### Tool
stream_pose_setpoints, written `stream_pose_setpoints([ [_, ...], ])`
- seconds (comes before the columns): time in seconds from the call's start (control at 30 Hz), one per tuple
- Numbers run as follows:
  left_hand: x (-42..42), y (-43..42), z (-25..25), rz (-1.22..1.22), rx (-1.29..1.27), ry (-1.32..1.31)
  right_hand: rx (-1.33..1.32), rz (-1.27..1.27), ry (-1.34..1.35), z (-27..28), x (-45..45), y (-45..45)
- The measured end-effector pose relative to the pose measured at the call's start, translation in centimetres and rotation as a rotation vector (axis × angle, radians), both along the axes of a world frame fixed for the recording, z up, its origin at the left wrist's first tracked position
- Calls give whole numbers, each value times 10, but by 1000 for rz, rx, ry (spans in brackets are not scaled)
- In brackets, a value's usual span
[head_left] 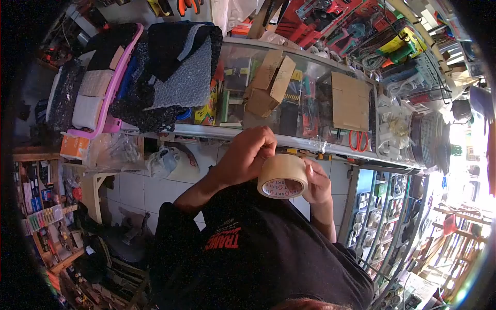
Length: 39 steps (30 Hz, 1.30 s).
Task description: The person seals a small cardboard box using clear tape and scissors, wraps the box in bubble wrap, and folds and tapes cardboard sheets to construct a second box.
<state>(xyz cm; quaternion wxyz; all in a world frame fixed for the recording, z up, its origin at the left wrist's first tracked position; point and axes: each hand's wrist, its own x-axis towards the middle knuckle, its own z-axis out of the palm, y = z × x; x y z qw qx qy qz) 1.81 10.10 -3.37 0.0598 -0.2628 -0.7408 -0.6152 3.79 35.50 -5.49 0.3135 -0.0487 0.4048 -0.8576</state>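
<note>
A wide roll of packing tape (283, 173), pale tan with red print inside its core, is held in front of my chest. My right hand (316, 183) grips it from the right side, thumb against the outer face. On the other side, my left hand (252, 150) is closed, its fingertips curled together at the roll's upper left edge. Whatever sits between those fingertips is hidden. Just beyond my hands, a small folded cardboard box (269, 85) lies on the glass counter (235, 120).
A flat cardboard piece (350, 101) and red-handled scissors (358, 140) lie on the counter's right part. Black bubble wrap (181, 67) and a pink-rimmed bin (111, 85) are at left. A glass display case (380, 206) stands right, wooden shelves (49, 217) left.
</note>
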Motion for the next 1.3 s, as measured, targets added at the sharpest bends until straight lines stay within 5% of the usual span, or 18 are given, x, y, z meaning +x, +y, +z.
stream_pose_setpoints([
  [0.23, -6, -5, -13, -176, 345, -360, 49, -48, -32, -3, 0, 1],
  [0.43, -15, -15, -4, -331, 143, -277, -30, 30, -67, -11, -5, 1],
  [0.73, -11, -16, -8, -106, 170, -99, -123, 86, -87, -6, -16, -6],
  [0.83, -13, -13, -11, 52, 80, 85, 30, -36, -154, 6, -15, -19],
  [0.93, -9, -4, -16, 61, 181, 8, -55, 10, -164, 7, -22, -22],
  [1.13, -15, -1, -10, 294, -90, 299, -311, 77, -234, -11, -34, -24],
  [1.3, -17, 12, -25, 371, 95, 70, -295, 13, -299, -1, -34, -40],
])
